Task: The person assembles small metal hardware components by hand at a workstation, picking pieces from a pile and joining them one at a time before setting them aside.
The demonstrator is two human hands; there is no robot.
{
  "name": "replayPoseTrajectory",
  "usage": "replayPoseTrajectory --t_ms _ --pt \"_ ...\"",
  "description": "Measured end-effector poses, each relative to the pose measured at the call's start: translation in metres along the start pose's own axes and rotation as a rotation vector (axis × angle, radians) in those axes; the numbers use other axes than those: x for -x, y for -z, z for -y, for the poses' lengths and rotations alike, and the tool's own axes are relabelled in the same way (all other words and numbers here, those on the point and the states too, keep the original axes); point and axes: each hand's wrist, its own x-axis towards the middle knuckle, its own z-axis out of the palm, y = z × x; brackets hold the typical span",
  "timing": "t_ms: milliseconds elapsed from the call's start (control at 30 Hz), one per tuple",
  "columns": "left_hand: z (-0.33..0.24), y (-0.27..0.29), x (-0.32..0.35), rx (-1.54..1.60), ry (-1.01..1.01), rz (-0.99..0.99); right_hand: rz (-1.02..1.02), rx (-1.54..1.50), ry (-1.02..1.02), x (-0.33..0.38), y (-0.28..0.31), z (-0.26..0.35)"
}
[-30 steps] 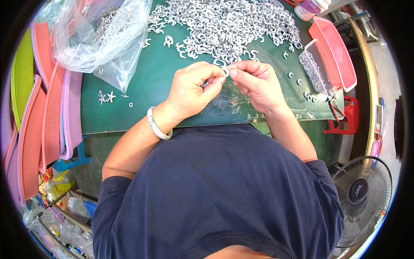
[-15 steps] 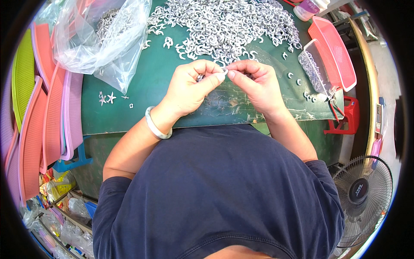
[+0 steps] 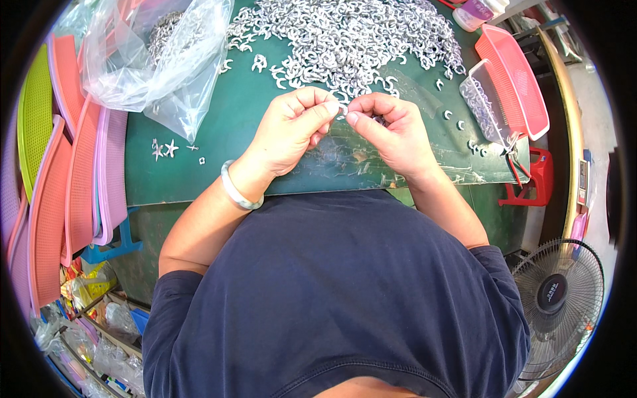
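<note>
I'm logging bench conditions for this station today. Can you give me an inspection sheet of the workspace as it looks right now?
Surface: green work mat with a clear plastic sheet at its near edge.
Job's things: big pile of small silvery C-shaped pieces; one tiny piece pinched between both hands.
Clutter: clear plastic bag holding more pieces; a few stray star-shaped bits; pink mesh basket; small clear tray.
Grips: left hand and right hand meet fingertip to fingertip; pale bangle on the left wrist.
Cables: nothing seen.
Surroundings: stacked coloured trays on the left, fan lower right, red stool.
</note>
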Motion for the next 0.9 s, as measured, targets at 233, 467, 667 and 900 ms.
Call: replayPoseTrajectory --t_ms 233,467,667,900 --pt "-0.005 0.001 0.000 -0.099 0.003 0.019 0.026 0.031 0.023 0.001 0.001 -0.001" --pt "-0.006 0.006 0.001 -0.254 -0.067 0.113 0.075 0.095 0.015 0.002 0.005 0.000" --pt "-0.006 0.009 0.001 -0.358 -0.107 0.136 0.105 0.126 0.028 0.004 0.006 0.002" --pt "-0.007 0.008 0.004 -0.369 -0.065 0.113 0.131 0.131 0.019 0.005 0.004 0.003"
